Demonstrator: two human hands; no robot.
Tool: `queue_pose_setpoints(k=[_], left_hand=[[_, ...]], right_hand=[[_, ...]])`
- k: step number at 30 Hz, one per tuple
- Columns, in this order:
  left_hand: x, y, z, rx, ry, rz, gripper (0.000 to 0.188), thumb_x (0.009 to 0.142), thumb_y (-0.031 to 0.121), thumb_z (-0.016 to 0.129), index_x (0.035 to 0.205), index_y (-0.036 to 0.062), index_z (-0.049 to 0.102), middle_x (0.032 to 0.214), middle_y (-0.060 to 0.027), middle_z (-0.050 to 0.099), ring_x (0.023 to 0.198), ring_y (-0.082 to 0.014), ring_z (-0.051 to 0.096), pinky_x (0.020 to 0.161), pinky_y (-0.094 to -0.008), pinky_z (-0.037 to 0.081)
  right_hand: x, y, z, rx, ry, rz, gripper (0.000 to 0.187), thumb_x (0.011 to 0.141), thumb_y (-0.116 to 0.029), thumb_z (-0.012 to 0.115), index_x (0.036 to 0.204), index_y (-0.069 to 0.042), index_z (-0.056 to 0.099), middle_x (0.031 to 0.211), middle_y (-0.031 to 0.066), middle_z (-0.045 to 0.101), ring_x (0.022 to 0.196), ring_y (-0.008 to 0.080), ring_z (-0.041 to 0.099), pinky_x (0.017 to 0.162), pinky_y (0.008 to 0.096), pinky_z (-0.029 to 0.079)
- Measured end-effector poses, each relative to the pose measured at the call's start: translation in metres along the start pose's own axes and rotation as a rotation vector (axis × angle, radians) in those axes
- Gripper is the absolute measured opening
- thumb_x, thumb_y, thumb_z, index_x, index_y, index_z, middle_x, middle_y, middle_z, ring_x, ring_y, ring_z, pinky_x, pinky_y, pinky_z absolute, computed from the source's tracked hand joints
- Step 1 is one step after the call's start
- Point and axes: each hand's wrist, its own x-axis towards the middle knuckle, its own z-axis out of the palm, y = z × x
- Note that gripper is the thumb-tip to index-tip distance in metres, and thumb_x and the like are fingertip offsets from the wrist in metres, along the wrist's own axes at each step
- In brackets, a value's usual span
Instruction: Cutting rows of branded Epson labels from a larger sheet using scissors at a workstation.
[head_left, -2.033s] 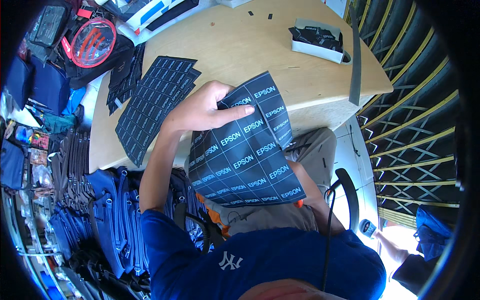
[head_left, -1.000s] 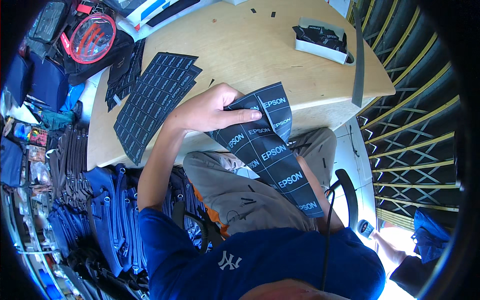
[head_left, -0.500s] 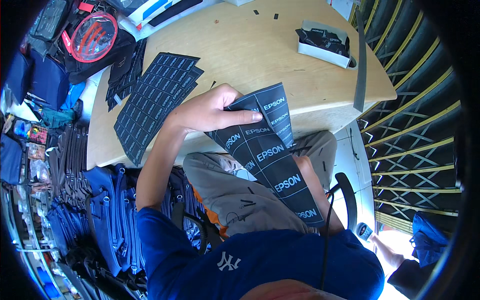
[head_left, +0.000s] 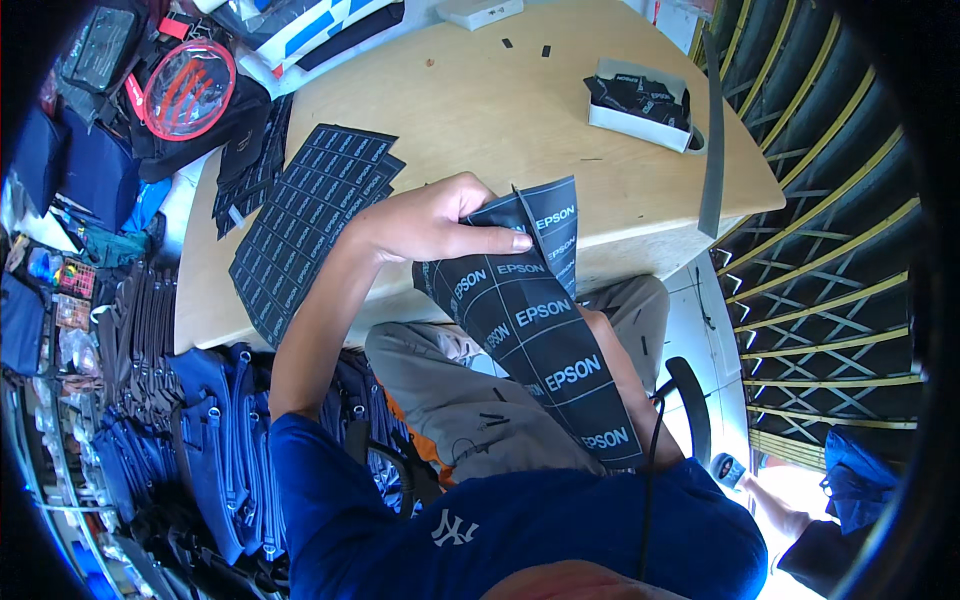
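Observation:
My left hand (head_left: 432, 220) pinches the top of a dark sheet of printed labels (head_left: 540, 330), folded lengthwise, held over my lap at the near edge of the wooden table (head_left: 470, 110). The sheet hangs down toward my body. My right hand is hidden behind the sheet; only the forearm (head_left: 628, 390) shows beside it. A stack of similar dark label sheets (head_left: 305, 220) lies on the table left of my left hand.
A white tray with dark pieces (head_left: 640, 100) sits at the far right of the table, next to a long dark strip (head_left: 710, 130). Blue bags (head_left: 210, 440) pile on the left. A round red mesh item (head_left: 188, 88) lies at the top left.
The label sheet was spread wide two seconds ago; now it is folded into a narrow strip. My left hand stayed at its top edge.

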Motion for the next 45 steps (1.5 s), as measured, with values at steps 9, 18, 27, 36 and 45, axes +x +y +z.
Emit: queue_pose_setpoints(k=[9,18,27,36,45], left_hand=[[0.026,0.015,-0.036,-0.162,-0.117,0.027,0.029,0.083,0.021,0.066,0.096,-0.0043,0.063,0.086,-0.0028,0.065,0.075,-0.0064,0.056,0.070,-0.0204,0.045],[0.052,-0.010,-0.108,-0.199,-0.106,-0.030,0.032,0.078,0.017,0.070,0.101,-0.0030,0.061,0.093,-0.0056,0.066,0.083,-0.0074,0.059,0.073,-0.0209,0.048],[0.053,-0.056,-0.140,-0.248,0.223,-0.073,0.031,0.079,0.019,0.069,0.097,-0.0036,0.060,0.089,-0.0056,0.064,0.075,-0.0083,0.060,0.067,-0.0204,0.047],[-0.046,-0.035,-0.121,-0.128,0.469,-0.111,0.030,0.080,0.024,0.068,0.092,-0.0028,0.063,0.081,-0.0024,0.064,0.071,-0.0057,0.057,0.065,-0.0186,0.045],[-0.109,0.020,-0.053,0.246,0.633,0.052,0.027,0.089,0.020,0.057,0.072,-0.0011,0.059,0.058,0.0019,0.050,0.053,-0.0035,0.042,0.046,-0.0232,0.031]], right_hand=[[0.024,-0.031,-0.008,-0.165,0.207,-0.173,0.018,0.085,-0.013,0.050,0.081,0.004,0.053,0.059,0.0197,0.054,0.055,0.0389,0.055,0.054,0.0396,0.043],[0.081,-0.069,-0.009,-0.114,0.227,0.046,0.035,0.089,-0.020,0.049,0.067,0.006,0.053,0.048,0.0155,0.049,0.039,0.0258,0.053,0.042,0.0345,0.042],[0.133,-0.037,-0.007,0.291,0.256,0.063,0.031,0.085,-0.023,0.049,0.068,0.002,0.048,0.048,0.0019,0.044,0.035,0.0104,0.044,0.033,0.0234,0.032],[0.124,-0.030,-0.014,0.623,0.236,0.199,0.061,0.086,-0.063,0.035,0.074,-0.003,0.039,0.056,-0.0031,0.030,0.041,0.0033,0.029,0.035,0.0208,0.024],[0.083,-0.041,0.004,0.744,0.128,-0.076,0.073,0.067,-0.069,0.061,0.091,-0.002,0.045,0.074,0.0039,0.044,0.054,0.0045,0.037,0.048,0.0176,0.027]])
